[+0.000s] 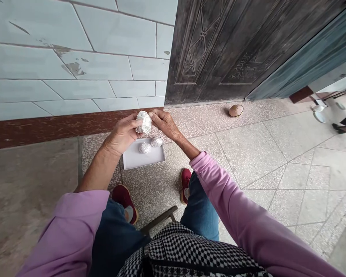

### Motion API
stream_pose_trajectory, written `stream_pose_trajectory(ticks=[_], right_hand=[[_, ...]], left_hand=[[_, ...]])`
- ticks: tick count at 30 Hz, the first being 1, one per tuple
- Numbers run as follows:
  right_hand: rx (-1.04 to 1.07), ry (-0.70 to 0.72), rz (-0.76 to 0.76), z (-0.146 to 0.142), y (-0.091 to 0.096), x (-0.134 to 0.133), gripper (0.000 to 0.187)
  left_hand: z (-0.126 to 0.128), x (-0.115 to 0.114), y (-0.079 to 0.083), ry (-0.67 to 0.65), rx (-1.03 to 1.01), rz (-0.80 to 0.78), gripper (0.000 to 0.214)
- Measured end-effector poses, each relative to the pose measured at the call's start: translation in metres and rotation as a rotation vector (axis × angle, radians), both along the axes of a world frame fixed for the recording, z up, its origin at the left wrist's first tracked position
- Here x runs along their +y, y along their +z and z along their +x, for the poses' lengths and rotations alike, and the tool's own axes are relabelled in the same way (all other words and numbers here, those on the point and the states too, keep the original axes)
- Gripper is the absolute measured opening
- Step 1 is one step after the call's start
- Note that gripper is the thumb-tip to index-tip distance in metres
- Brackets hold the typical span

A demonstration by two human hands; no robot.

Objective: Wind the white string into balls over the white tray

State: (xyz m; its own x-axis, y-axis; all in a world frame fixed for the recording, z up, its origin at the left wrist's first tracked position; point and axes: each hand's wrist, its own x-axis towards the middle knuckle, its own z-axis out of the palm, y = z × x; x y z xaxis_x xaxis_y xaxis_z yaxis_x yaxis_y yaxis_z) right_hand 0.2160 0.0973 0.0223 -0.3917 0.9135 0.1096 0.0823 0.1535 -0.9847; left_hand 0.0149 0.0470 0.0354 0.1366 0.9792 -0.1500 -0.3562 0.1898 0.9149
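Held up in front of me is a ball of white cord (144, 122), loosely wound, with loops showing at its lower left. My left hand (123, 132) is closed around its left side. My right hand (165, 124) pinches at the ball's right edge; whether a strand lies between thumb and finger is too small to make out. Below my hands a shallow white tray (141, 161) rests on the floor. Two more white wound balls lie in it, one ball (145, 148) near the middle and another ball (156, 142) at the upper right.
A pale tiled wall (103, 65) with a dark red skirting stands ahead, beside a dark carved door (207, 50). A round brownish object (235, 110) lies on the speckled floor by the door. My red shoes (123, 198) flank the tray. A wooden bar (160, 221) shows between my legs.
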Motion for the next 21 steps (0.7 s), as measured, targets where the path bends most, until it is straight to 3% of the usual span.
stream_pose_trajectory(ticks=[5,9,13,17,21], right_hand=[[-0.155,0.022,0.054,0.000,-0.003,-0.011,0.047],[-0.308,0.184,0.110,-0.001,-0.003,-0.028,0.039],[-0.269,0.278,0.183,0.002,-0.001,-0.035,0.035],[-0.207,0.113,0.170,0.012,0.007,-0.024,0.043],[-0.174,-0.031,0.124,0.015,0.011,-0.015,0.064]], left_hand=[[-0.001,0.005,-0.005,0.112,-0.013,0.069,0.050],[-0.003,0.010,-0.012,0.259,0.032,0.084,0.055],[-0.005,0.010,-0.014,0.349,0.212,0.042,0.054],[-0.005,0.003,-0.010,0.173,0.323,0.020,0.047],[-0.007,-0.003,-0.005,-0.055,0.129,0.008,0.046]])
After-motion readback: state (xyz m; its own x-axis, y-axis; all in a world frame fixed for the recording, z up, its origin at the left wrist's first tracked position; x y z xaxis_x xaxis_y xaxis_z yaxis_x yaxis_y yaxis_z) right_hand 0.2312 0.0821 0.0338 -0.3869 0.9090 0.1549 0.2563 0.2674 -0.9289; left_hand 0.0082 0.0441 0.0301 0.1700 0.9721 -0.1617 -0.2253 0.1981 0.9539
